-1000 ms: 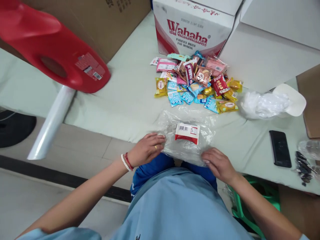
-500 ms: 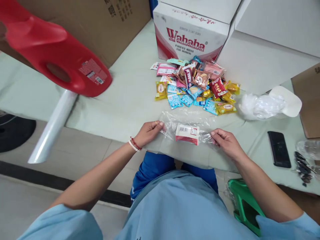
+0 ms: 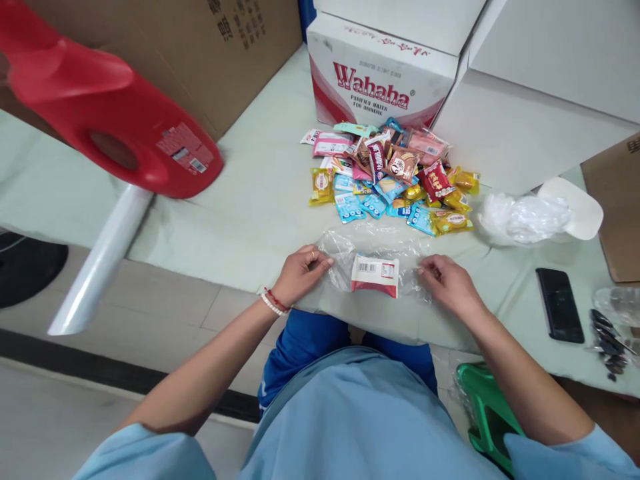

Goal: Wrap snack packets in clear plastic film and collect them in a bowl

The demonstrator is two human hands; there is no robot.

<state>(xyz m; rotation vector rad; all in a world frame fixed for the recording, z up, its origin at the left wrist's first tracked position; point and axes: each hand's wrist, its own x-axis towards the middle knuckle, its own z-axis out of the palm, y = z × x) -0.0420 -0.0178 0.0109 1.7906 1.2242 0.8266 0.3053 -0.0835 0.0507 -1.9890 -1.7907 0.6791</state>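
A sheet of clear plastic film [image 3: 340, 270] lies on the table between my hands. On it rests a small white and red snack packet [image 3: 375, 275] with a barcode facing up. My left hand [image 3: 303, 272] pinches the film's left edge between thumb and fingers. At the other side, my right hand [image 3: 447, 283] has its fingers closed on the film's right edge. Beyond the film sits a heap of wrapped snacks [image 3: 395, 170] in blue, yellow, pink, brown and red packets.
Left stands a large red jug [image 3: 150, 140] beside a roll of clear film [image 3: 103, 260] jutting past the table edge. Behind are a Wahaba-style white carton [image 3: 383, 73] and a brown box [image 3: 175, 53]. Right lie bunched white plastic [image 3: 525, 217], a black phone [image 3: 560, 305] and a green stool [image 3: 487, 413] below.
The film has sunk flatter and is less taut around the packet. My left hand has shifted slightly inward, its fingers more curled; both hands still hold the film.
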